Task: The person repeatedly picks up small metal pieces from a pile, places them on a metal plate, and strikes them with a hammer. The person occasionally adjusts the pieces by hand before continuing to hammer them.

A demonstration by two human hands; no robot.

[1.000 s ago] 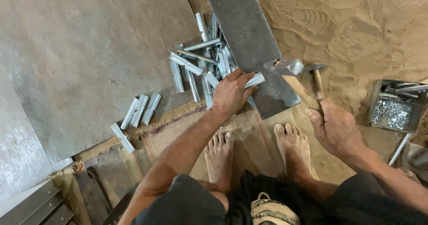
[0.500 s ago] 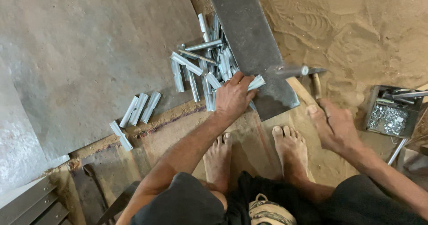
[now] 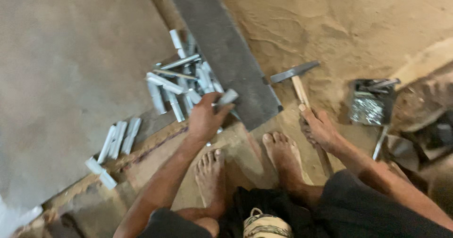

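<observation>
Gripping: left hand (image 3: 204, 120) pinches one short metal piece (image 3: 227, 98) against the dark steel plate (image 3: 222, 54); right hand (image 3: 319, 129) wraps the hammer (image 3: 298, 80) handle.
Piece rests at the plate's near edge, hammer head raised off the sand; loose pile of pieces (image 3: 179, 82) lies just left, within reach.

My right hand (image 3: 320, 128) now holds the hammer (image 3: 302, 89) lower, its head off past my fingertips above the sand instead of over the dark plate (image 3: 222, 49). My left hand (image 3: 204, 120) has pinched one metal piece (image 3: 227, 98) up at my fingertips.
</observation>
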